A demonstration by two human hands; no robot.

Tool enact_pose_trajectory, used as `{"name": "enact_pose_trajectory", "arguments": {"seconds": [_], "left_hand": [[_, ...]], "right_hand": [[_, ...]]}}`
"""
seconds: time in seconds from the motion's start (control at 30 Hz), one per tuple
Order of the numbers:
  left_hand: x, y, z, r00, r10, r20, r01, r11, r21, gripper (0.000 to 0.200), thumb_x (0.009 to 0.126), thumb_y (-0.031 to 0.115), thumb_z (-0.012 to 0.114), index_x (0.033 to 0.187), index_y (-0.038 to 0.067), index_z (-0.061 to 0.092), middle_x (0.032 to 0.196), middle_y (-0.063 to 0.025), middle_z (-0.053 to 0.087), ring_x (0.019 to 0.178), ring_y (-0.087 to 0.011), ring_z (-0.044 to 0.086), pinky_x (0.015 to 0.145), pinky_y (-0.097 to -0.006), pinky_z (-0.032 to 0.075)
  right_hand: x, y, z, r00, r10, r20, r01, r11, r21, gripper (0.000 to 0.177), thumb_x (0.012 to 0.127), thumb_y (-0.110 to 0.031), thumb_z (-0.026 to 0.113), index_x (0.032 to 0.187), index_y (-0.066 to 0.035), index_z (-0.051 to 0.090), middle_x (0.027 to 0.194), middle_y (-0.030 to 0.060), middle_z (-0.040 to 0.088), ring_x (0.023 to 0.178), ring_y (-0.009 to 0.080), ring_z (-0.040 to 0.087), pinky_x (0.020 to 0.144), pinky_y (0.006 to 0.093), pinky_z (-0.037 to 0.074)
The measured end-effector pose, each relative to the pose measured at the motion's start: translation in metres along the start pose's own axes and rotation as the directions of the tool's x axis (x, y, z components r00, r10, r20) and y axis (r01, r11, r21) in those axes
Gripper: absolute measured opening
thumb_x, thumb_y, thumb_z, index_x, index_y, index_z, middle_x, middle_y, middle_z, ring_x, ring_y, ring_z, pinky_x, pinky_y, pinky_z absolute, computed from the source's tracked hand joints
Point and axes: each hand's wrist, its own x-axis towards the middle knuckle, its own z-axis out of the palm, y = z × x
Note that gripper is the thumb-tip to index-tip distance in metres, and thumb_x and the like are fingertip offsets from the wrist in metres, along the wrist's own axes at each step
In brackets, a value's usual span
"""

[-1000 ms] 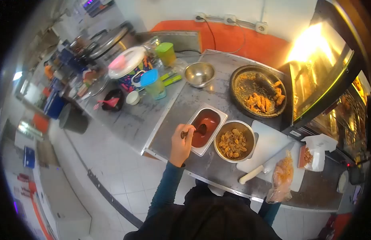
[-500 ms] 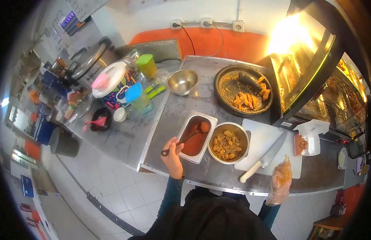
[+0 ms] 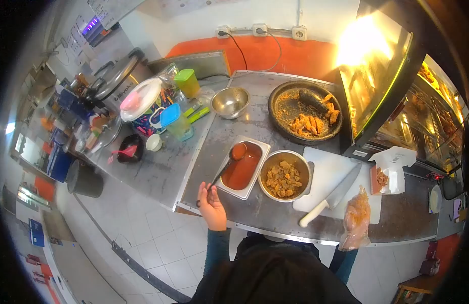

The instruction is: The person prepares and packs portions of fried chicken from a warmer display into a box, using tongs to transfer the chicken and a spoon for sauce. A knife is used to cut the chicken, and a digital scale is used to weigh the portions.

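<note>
My left hand (image 3: 211, 206) is closed on the dark handle of a ladle (image 3: 239, 151). The ladle's bowl, full of red-orange sauce, is over the left side of a rectangular metal pan (image 3: 262, 161) of the same sauce. My right hand (image 3: 357, 215) wears a clear plastic glove smeared with orange. Its fingers look loosely stretched forward over the right part of a white cutting board (image 3: 315, 161), and I see nothing held in them. A knife (image 3: 331, 196) with a pale handle lies on the board. A metal pot (image 3: 270, 158) of brown food pieces stands between pan and board.
A stone mortar (image 3: 279, 133) with a pestle and orange shredded food stands behind. An open paper box (image 3: 396, 177) with some food is to the right, below a lit display case (image 3: 363, 147). A metal bowl (image 3: 230, 103) and several lidded containers stand at the left.
My left hand has moved slightly left and toward me. The ladle has swung from the pan's right side to its left, its bowl now full of sauce. My right hand has hardly moved.
</note>
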Motion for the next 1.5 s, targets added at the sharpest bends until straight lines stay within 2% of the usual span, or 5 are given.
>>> {"name": "enact_pose_trajectory", "arguments": {"seconds": [0.37, 0.53, 0.6, 1.17, 1.5], "left_hand": [[-0.061, 0.011, 0.067, 0.95, 0.266, 0.164, -0.299, 0.928, 0.224, 0.027, 0.082, 0.01, 0.047, 0.104, -0.006, 0.047, 0.094, -0.0155, 0.052, 0.079, -0.0199, 0.056, 0.069, -0.0237, 0.046], [-0.067, -0.051, 0.007, 0.352, 0.082, 0.932, -0.872, 0.391, 0.295, 0.021, 0.074, -0.001, 0.055, 0.094, -0.001, 0.058, 0.09, -0.014, 0.057, 0.079, -0.0218, 0.056, 0.069, -0.0271, 0.045], [-0.07, -0.059, 0.004, 0.477, -0.177, 0.861, -0.8, 0.318, 0.509, 0.026, 0.071, -0.006, 0.055, 0.094, 0.003, 0.06, 0.091, -0.0113, 0.058, 0.08, -0.0215, 0.056, 0.069, -0.0275, 0.045], [-0.075, -0.058, -0.001, 0.483, -0.05, 0.874, -0.83, 0.293, 0.475, 0.02, 0.073, -0.008, 0.052, 0.09, 0.0, 0.06, 0.087, -0.0122, 0.058, 0.082, -0.0212, 0.057, 0.07, -0.0265, 0.045], [-0.073, -0.047, 0.03, 0.981, 0.102, 0.164, -0.167, 0.873, 0.457, 0.013, 0.083, 0.004, 0.044, 0.092, -0.003, 0.051, 0.084, -0.0081, 0.051, 0.07, -0.0182, 0.058, 0.067, -0.0249, 0.048]], "right_hand": [[-0.001, -0.012, -0.006, 0.999, 0.002, -0.048, -0.001, 0.999, 0.034, 0.04, 0.084, -0.012, 0.041, 0.122, -0.002, 0.033, 0.081, 0.0069, 0.049, 0.064, 0.0124, 0.042, 0.049, 0.0198, 0.036], [-0.006, -0.023, -0.019, 0.996, -0.036, -0.077, 0.04, 0.998, 0.052, 0.04, 0.084, -0.013, 0.042, 0.122, -0.003, 0.035, 0.081, 0.0072, 0.05, 0.064, 0.0124, 0.043, 0.049, 0.021, 0.037], [-0.01, -0.026, -0.021, 0.995, -0.049, -0.089, 0.054, 0.997, 0.061, 0.04, 0.084, -0.013, 0.042, 0.122, -0.003, 0.035, 0.081, 0.0075, 0.05, 0.064, 0.0125, 0.043, 0.049, 0.021, 0.037], [-0.011, -0.034, -0.022, 0.997, -0.025, -0.078, 0.028, 0.999, 0.035, 0.039, 0.086, -0.013, 0.039, 0.124, -0.006, 0.033, 0.081, 0.0054, 0.048, 0.066, 0.0123, 0.044, 0.053, 0.0216, 0.039], [0.006, -0.018, -0.019, 0.997, 0.041, -0.072, -0.034, 0.995, 0.096, 0.04, 0.085, -0.011, 0.04, 0.123, -0.004, 0.033, 0.079, 0.0043, 0.046, 0.066, 0.0118, 0.043, 0.052, 0.0212, 0.038]]}}
